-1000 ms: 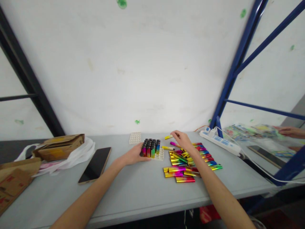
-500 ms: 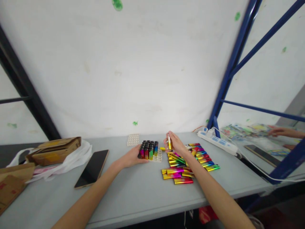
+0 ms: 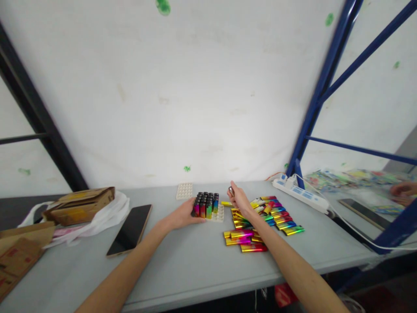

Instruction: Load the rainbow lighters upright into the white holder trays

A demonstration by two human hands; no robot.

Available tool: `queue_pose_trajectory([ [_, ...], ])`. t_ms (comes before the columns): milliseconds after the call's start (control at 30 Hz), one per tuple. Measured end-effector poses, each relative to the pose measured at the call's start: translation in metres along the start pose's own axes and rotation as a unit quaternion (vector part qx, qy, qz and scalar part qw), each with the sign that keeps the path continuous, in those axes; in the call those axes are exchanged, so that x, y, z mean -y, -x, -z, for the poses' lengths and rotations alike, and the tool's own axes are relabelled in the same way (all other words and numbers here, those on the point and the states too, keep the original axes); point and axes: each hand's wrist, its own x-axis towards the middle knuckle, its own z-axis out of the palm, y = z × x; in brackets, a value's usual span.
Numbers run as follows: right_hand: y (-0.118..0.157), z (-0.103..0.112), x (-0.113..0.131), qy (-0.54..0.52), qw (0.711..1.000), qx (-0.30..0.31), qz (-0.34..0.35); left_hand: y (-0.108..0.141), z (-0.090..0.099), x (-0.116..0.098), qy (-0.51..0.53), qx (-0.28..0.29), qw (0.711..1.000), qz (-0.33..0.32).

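Observation:
Several colourful lighters with dark tops (image 3: 206, 205) stand upright in a white holed tray (image 3: 219, 214). My left hand (image 3: 183, 214) is curved round the left side of this group, thumb along the front. Above the back of the loose pile, my right hand (image 3: 239, 198) is closed round a lighter (image 3: 231, 190), whose metal end shows at the fingertips. Shiny multicoloured lighters (image 3: 276, 215) lie in a pile to the right of the tray, partly behind my right forearm. Another white holed tray (image 3: 184, 191) lies near the wall with nothing in it.
A black phone (image 3: 130, 229) lies left of my left forearm. Farther left are a cardboard box (image 3: 83, 206) and a white plastic bag (image 3: 110, 215). A white power strip (image 3: 301, 194) sits at the back right by a blue frame (image 3: 312, 104). Another person's hand (image 3: 404, 191) shows at far right.
The lighter in my right hand has turned from upright, with its gold body showing, to mostly hidden in my fingers. My left hand stays at the tray. The view has shifted slightly.

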Motion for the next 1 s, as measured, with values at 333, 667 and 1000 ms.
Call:
queue_pose_trajectory([
  [333, 0.007, -0.008, 0.002, -0.003, 0.999, 0.029, 0.041, 0.000, 0.001, -0.006, -0.006, 0.005, 1.000, 0.010],
  [667, 0.006, -0.005, 0.001, -0.001, 0.997, 0.042, 0.057, 0.000, 0.002, -0.005, 0.004, 0.002, 1.000, 0.004],
  [1000, 0.019, 0.008, 0.024, 0.015, 0.979, 0.151, 0.136, 0.000, -0.001, 0.002, 0.008, -0.002, 1.000, -0.004],
])
